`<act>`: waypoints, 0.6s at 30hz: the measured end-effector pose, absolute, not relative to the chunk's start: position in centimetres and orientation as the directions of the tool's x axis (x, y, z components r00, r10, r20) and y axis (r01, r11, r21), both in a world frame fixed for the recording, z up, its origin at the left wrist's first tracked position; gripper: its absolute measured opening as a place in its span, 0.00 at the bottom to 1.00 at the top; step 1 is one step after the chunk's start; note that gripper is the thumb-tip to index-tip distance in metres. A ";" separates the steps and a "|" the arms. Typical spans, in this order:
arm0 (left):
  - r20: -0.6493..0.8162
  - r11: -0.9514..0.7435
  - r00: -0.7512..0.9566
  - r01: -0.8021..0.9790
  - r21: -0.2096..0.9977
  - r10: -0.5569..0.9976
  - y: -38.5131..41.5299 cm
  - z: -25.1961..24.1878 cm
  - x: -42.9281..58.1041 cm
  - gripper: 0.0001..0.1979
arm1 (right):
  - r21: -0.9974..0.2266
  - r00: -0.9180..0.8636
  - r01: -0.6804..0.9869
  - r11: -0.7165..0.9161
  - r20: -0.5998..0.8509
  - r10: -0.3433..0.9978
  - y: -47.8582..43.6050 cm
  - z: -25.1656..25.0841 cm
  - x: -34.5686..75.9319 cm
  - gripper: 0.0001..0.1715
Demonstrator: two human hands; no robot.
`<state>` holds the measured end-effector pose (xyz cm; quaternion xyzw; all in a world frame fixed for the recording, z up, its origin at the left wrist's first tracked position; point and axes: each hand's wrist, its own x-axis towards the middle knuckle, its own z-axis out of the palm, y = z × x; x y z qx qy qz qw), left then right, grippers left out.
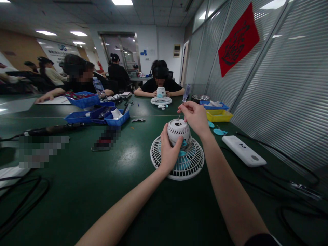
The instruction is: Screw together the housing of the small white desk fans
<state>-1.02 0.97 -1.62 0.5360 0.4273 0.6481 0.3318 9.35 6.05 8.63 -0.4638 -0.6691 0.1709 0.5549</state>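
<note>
Above fan motor [178,131], right hand [196,117] pinching screwdriver [183,99].

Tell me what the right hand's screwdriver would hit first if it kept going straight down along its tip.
Probably the white motor housing of the fan: the right hand aims the screwdriver into its top, though depth is unclear.
</note>
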 end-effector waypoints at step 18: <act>0.409 -0.406 -0.197 0.055 0.912 0.891 0.9 -1.4 -1.2 0.34 | -0.777 0.038 0.387 0.496 0.551 0.834 6.4 8.5 9.4 0.10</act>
